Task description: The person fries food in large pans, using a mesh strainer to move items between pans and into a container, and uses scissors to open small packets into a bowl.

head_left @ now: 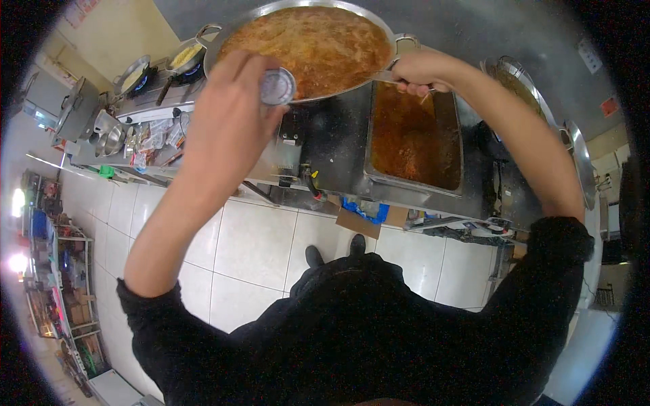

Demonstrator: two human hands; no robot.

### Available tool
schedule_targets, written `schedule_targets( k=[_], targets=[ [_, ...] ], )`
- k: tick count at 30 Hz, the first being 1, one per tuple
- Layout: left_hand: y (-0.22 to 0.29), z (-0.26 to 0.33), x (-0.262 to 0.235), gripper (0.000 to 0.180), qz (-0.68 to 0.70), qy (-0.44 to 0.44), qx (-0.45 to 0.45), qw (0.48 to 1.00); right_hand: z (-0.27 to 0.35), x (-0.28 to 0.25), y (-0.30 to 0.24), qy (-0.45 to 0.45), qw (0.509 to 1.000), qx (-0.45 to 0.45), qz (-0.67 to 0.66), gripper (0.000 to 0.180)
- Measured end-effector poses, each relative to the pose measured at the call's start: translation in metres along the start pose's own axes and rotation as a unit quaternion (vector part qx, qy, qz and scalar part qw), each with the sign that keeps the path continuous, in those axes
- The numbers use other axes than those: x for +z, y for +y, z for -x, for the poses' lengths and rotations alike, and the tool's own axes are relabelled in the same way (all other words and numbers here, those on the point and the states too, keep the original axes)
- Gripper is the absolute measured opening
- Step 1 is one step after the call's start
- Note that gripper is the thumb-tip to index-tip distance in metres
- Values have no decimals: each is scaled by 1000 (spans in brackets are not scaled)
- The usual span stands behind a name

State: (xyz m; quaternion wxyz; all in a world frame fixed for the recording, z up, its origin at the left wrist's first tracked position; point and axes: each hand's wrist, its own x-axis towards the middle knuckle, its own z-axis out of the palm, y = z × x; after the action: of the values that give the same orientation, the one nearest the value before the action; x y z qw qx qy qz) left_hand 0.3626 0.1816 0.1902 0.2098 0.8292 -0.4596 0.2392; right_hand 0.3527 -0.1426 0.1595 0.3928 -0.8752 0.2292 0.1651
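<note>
My left hand holds a small round metal-capped container at the near rim of a big steel pan full of orange-brown stew. My right hand is closed on a thin metal handle at the pan's right side, just above a rectangular steel tray that holds more orange-red sauce. Both forearms reach up from my dark sleeves.
A gas stove at the upper left carries a pot and a pan over blue flames. Steel bowls and packets lie beside it. Another round steel vessel stands at the right. White floor tiles lie below; shelves line the left.
</note>
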Motion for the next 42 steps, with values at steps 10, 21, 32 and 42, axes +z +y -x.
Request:
schedule_targets(
  k=[10,21,32,42],
  targets=[
    [-12,-3,-34,45,-31,57,18,998,-74,45,-21,28,988,-99,-115,23],
    [-12,-7,-48,46,-68,108,-36,991,-51,-12,-4,127,985,-106,40,29],
    [-34,-8,-42,48,-42,150,-66,986,-65,-78,-21,145,920,-127,341,15],
    [-37,2,-50,49,-36,157,-76,984,-4,-64,-5,347,709,-265,554,17]
  ],
)
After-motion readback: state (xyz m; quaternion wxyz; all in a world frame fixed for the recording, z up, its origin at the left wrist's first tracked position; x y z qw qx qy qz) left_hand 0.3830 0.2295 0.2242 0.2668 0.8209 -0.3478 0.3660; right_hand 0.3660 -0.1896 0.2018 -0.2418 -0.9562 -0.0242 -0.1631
